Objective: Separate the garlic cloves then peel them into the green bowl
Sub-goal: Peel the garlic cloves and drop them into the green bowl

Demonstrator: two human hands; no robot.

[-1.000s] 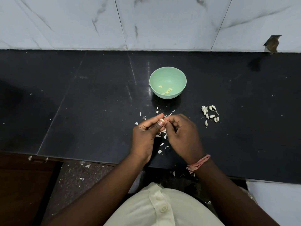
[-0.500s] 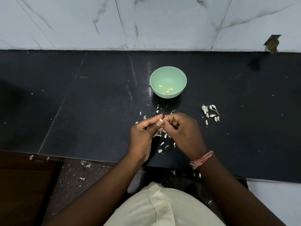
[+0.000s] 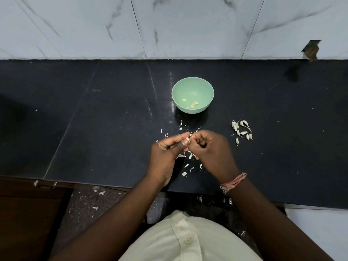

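Left hand and right hand: both pinch one garlic clove over scattered skins. Green bowl: peeled cloves inside. Unpeeled cloves: right, on countertop.

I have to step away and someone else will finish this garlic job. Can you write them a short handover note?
Left hand pinches a garlic clove; right hand picks at its skin, fingers curled.
Green bowl sits behind the hands and holds a few peeled cloves.
Unpeeled cloves lie in a small pile on the counter, right of the hands.
Peel scraps lie below the hands.
Left: finish this clove, drop it in, then peel the pile.
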